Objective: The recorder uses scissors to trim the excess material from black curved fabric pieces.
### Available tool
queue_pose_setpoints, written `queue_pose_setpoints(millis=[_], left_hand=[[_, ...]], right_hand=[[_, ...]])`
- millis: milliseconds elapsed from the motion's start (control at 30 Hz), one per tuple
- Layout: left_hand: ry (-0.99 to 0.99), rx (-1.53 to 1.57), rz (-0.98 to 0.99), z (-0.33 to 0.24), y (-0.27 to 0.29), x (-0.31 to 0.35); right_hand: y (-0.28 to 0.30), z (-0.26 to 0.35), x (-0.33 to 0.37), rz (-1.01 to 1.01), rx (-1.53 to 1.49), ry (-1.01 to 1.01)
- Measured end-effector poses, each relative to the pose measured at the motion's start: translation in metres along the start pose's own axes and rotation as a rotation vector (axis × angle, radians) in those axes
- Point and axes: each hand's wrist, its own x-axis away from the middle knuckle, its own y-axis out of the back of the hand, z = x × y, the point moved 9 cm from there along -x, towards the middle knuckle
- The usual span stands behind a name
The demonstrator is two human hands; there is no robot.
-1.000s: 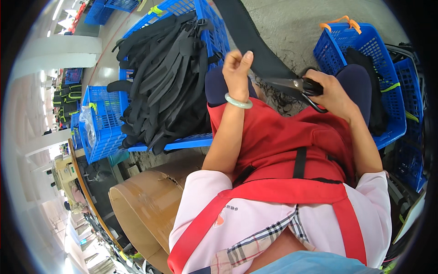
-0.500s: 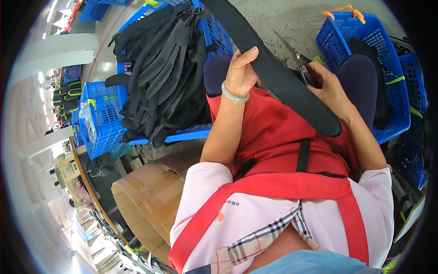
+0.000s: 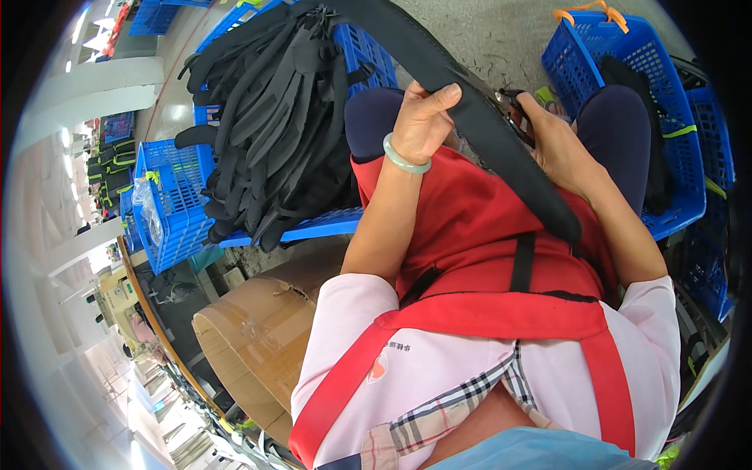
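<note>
A long black padded strap slants across my lap over the red apron. My left hand, with a pale green bangle at the wrist, grips it near the middle, thumb on top. In my right hand is a pair of scissors with dark handles. Their blades lie along the strap's far edge; whether they are parted is hard to see. The strap's rounded near end hangs free by my right forearm, and its other end runs out past the top of the picture.
A heap of black straps fills a blue crate at my left. Another blue crate with black material inside stands at my right knee. A brown cardboard box is by my left elbow, and a smaller blue crate is farther left.
The scissors have come in from beyond the strap to lie against its edge. The strap has tilted, turning its edge more upward, and my right hand has shifted slightly toward it.
</note>
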Motion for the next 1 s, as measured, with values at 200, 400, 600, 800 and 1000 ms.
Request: queue_pose_setpoints(millis=[200, 400, 600, 800, 1000], left_hand=[[0.002, 0.027, -0.068, 0.008, 0.002, 0.001], [0.11, 0.02, 0.018, 0.005, 0.008, 0.0], [0.0, 0.009, -0.039, 0.0, 0.017, -0.002], [0.038, -0.066, 0.014, 0.006, 0.006, 0.001], [0.032, 0.0, -0.048, 0.012, 0.003, 0.001]], right_hand=[[-0.014, -0.026, -0.006, 0.02, 0.059, -0.162], [-0.017, -0.041, -0.003, -0.023, -0.06, -0.092], [-0.015, -0.033, 0.005, -0.013, -0.244, -0.09], [-0.007, -0.02, 0.007, 0.009, -0.113, -0.146], [-0.007, -0.017, -0.001, 0.011, -0.045, -0.061]])
